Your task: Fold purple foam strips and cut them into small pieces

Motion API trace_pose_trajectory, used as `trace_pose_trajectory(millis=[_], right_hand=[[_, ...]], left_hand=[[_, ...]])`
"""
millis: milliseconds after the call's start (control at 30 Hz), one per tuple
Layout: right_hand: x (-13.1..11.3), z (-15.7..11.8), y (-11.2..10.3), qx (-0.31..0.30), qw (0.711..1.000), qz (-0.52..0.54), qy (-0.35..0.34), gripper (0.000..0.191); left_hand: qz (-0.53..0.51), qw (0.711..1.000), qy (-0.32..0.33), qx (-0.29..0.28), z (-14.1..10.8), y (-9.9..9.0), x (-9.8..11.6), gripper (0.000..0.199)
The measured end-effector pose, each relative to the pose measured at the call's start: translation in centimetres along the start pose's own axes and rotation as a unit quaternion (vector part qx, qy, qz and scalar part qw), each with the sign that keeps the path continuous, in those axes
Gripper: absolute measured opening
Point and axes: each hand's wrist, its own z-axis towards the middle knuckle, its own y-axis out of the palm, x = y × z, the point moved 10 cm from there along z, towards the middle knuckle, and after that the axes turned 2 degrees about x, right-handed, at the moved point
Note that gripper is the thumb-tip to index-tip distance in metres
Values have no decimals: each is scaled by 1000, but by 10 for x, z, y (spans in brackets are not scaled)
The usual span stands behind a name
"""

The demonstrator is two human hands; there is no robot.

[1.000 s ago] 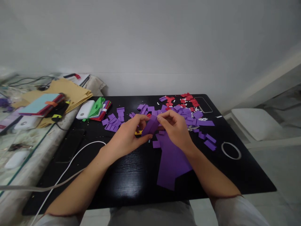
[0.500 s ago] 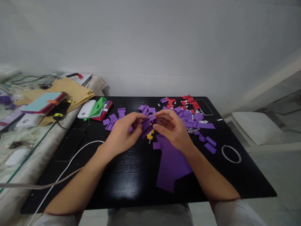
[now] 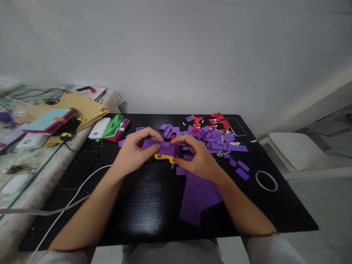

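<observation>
A folded piece of purple paper (image 3: pixel 164 146) is held up between my two hands above the table. My left hand (image 3: pixel 137 150) pinches its left part between thumb and fingers. At the right end, my right hand (image 3: pixel 196 156) has its curled fingers and thumb on the paper. Just below the paper lies a yellow glue gun (image 3: pixel 164 157) with a small red switch, partly covered by my right thumb. A larger purple sheet (image 3: pixel 199 198) lies flat under my right wrist, and a small purple square (image 3: pixel 180 171) rests beside it.
Purple paper scraps (image 3: pixel 211 135) and red scraps (image 3: pixel 220 119) are heaped at the back right, with scissors (image 3: pixel 221 153) among them. A roll of tape (image 3: pixel 266 181) lies right. On the left are a dark phone (image 3: pixel 79 170), a white cable (image 3: pixel 82 187) and green folded paper (image 3: pixel 113 125).
The purple paper has turned so its broad side faces me, and my left hand has shifted slightly left. More of the yellow glue gun shows beneath it.
</observation>
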Motion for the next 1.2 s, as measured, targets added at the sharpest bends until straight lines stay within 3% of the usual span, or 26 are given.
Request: trace_pose_trajectory(millis=[167, 367, 600, 767, 1200], right_hand=[[0, 1, 5, -44, 998, 52, 5, 47], [14, 2, 0, 8, 981, 177, 73, 18], [15, 2, -2, 12, 977, 188, 99, 11], [12, 3, -3, 18, 979, 182, 93, 10], [-1, 1, -7, 42, 990, 127, 53, 10]], left_hand=[[30, 999, 31, -33, -2, 0, 3, 18], [98, 991, 85, -43, -1, 3, 22, 18], [138, 962, 164, -171, -5, 26, 45, 27], [126, 965, 162, -161, -7, 25, 43, 16], [175, 962, 141, -157, -11, 31, 41, 15]])
